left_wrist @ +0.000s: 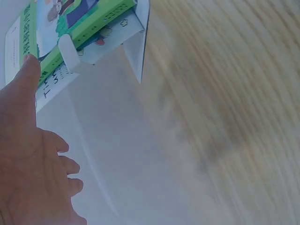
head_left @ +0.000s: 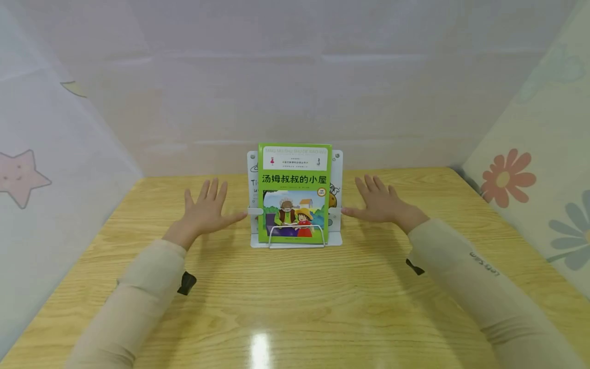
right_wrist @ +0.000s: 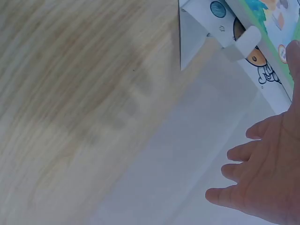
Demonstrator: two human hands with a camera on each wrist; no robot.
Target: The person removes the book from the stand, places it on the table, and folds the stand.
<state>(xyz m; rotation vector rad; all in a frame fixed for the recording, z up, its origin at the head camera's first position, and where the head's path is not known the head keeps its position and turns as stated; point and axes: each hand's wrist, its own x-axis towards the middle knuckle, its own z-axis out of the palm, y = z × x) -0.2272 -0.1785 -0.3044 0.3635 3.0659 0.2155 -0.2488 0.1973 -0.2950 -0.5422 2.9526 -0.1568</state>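
- Left of centre in the head view, the left hand (head_left: 203, 212) is spread wide, fingers straight, gripping nothing. Its thumb tip is at the left clip (head_left: 255, 211); whether they touch I cannot tell. Good handling here would likely mean working the clip lightly with the thumb alone, fingers clear of the cover.
- At the centre, the white book stand (head_left: 337, 171) holds 1 green book (head_left: 295, 179), front cover outward, 2 clips at its side edges, the wire stop (head_left: 296, 246) before its foot. The stand rests on the wooden table (head_left: 295, 292); an uneven push could skew it.
- Right of centre, the right clip (head_left: 335, 210) is just beside the thumb of the right hand (head_left: 375, 202), fanned out, holding nothing; matching the left thumb's pressure seems wise.
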